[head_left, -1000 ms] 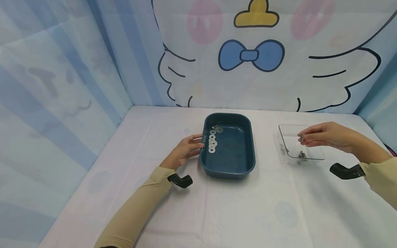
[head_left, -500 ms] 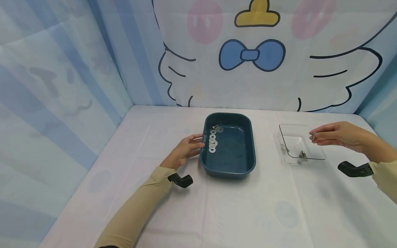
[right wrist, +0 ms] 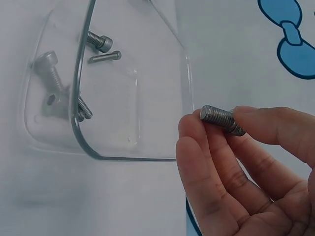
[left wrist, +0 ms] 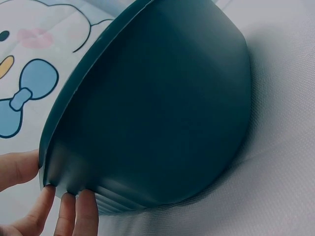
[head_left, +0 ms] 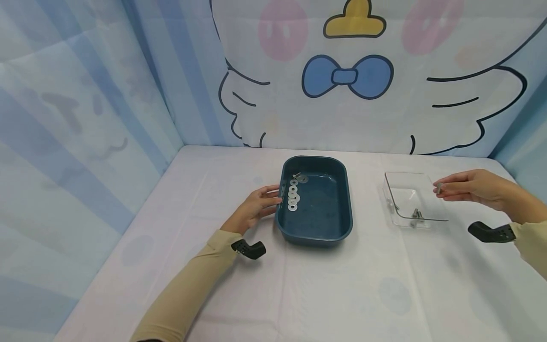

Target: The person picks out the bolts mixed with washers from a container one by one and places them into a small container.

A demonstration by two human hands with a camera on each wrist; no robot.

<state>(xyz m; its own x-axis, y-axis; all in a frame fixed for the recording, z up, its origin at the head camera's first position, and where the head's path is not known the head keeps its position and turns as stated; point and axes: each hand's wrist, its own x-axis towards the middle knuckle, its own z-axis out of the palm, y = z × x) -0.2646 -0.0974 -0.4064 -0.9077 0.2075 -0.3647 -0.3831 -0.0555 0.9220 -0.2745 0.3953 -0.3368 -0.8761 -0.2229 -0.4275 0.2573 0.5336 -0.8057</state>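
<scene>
My left hand (head_left: 255, 207) holds the left rim of a dark teal plastic basin (head_left: 317, 240), one digit over the rim and several fingertips against the outer wall (left wrist: 162, 113). Inside, flat metal washers (head_left: 292, 195) lie along the left side, with a small bolt near the back. To the right, my right hand (head_left: 476, 189) pinches a short threaded metal bolt (right wrist: 216, 117) between thumb and fingers. It is raised at the right side of a clear plastic box (right wrist: 130, 158). Several bolts (right wrist: 101, 42) lie in that box.
A white cloth (head_left: 342, 289) covers the table. Fabric walls with a cartoon print (head_left: 347, 76) stand behind it and along the sides. A black wrist camera mount sits at each sleeve cuff.
My right hand has moved to the right with the bolt, from over the clear box to its right edge. The left hand and the basin have stayed in place.
</scene>
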